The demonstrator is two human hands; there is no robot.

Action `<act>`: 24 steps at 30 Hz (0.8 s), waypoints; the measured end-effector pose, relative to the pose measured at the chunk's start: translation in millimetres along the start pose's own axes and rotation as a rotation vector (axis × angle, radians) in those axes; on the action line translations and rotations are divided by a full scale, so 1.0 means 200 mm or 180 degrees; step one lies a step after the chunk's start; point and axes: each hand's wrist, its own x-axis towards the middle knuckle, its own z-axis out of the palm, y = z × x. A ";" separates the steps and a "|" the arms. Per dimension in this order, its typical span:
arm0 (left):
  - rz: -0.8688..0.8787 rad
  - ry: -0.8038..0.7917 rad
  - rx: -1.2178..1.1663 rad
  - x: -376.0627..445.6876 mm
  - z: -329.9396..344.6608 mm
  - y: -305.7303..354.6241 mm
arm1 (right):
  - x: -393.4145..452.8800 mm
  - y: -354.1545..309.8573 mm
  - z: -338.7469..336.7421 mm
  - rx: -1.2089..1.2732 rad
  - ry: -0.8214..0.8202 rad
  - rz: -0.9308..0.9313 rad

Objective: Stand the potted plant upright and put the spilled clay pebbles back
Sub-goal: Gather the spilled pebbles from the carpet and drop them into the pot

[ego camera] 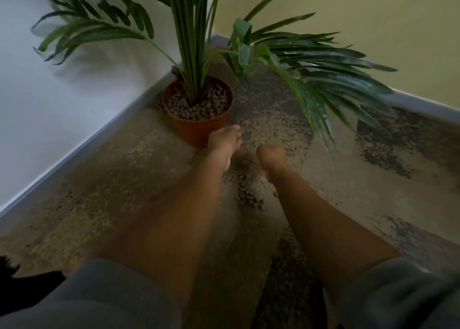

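Nearest the camera, two grey sleeves [119,301] are sitting pushed up on bare forearms that are reaching forward over a mottled carpet [104,179]. Between the forearms, a small heap of spilled clay pebbles [249,196] is lying on the carpet, well short of the pot. Beyond it, the right hand [271,160] is curling over the carpet; motion blur is hiding whether its fingers are enclosing pebbles, so its hold cannot be told. The left hand [225,145] is extending towards the pot, fingers fairly straight and apparently released, just beside or touching the wall of the pot. Farther on, the terracotta-coloured pot [199,127] is standing upright in the corner, filled with pebbles around the stems of the palm-like plant [191,42], whose fronds are spreading towards both walls [49,92].

Judgement: the pebbles are probably light, hard and free-rolling, so scooping with cupped palms is likely suiting them better than pinching. The pot is looking like thin plastic; steadying is best done at its rim, not the flexible stems.
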 end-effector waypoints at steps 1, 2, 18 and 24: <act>0.0042 -0.0047 0.0448 0.01 0.01 -0.04 | 0.01 0.05 -0.03 -0.0193 0.0118 -0.0105; 0.0093 -0.0121 0.0862 0.02 0.01 -0.09 | 0.02 0.09 -0.05 -0.0470 0.0204 -0.0177; 0.0835 -0.0740 0.3887 0.05 0.03 -0.46 | 0.09 0.44 -0.25 -0.1925 0.0355 -0.0014; 0.0931 -0.0737 0.4282 0.03 0.03 -0.49 | 0.09 0.52 -0.18 -0.2322 0.0103 -0.0731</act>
